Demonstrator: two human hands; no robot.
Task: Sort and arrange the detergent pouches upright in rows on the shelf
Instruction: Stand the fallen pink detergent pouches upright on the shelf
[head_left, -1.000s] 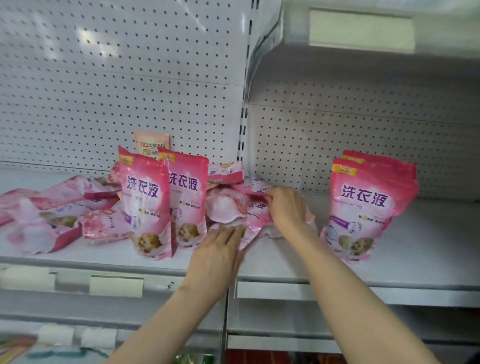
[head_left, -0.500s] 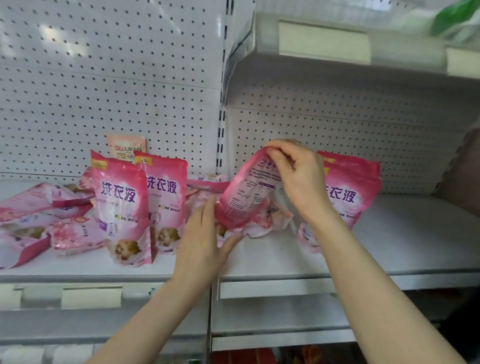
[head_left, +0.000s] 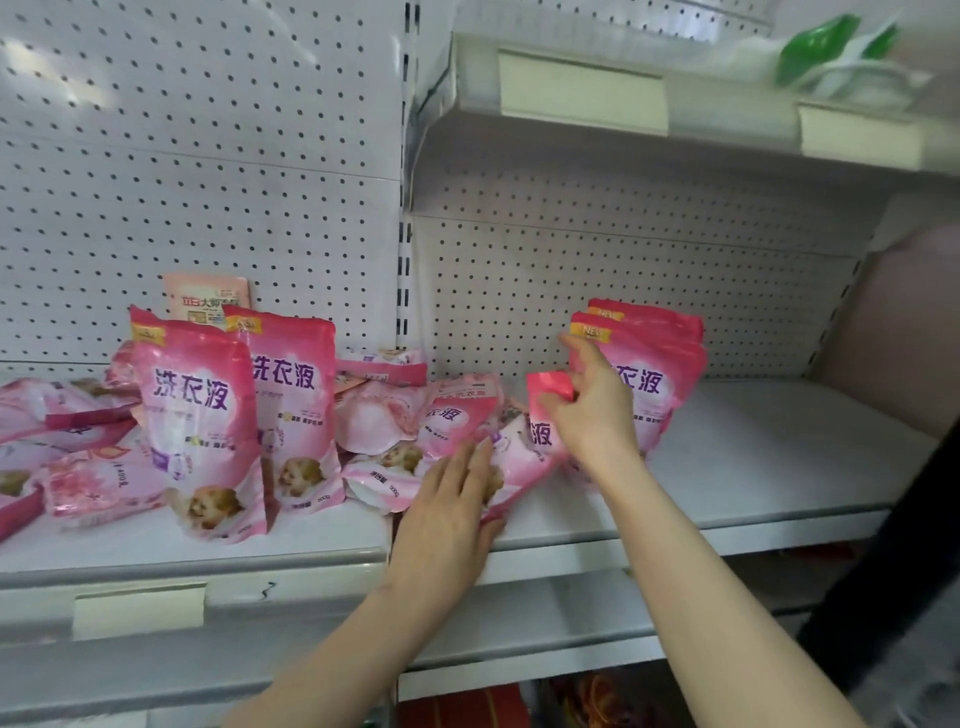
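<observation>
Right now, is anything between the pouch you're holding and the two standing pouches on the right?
Nothing visible. The right hand pinches the held pouch at its top, just left of the standing pair; the left hand rests on its lower end.

White pegboard wall (head_left: 218, 171) (faint glare)

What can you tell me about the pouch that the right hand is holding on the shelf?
The pouch is glossy pink plastic with purple print on a white patch. The right hand pinches its top corner, so it is tilted, not upright. Its lower end lies on the shelf, where the left hand seems to touch it. Two upright pouches stand just behind.
</observation>
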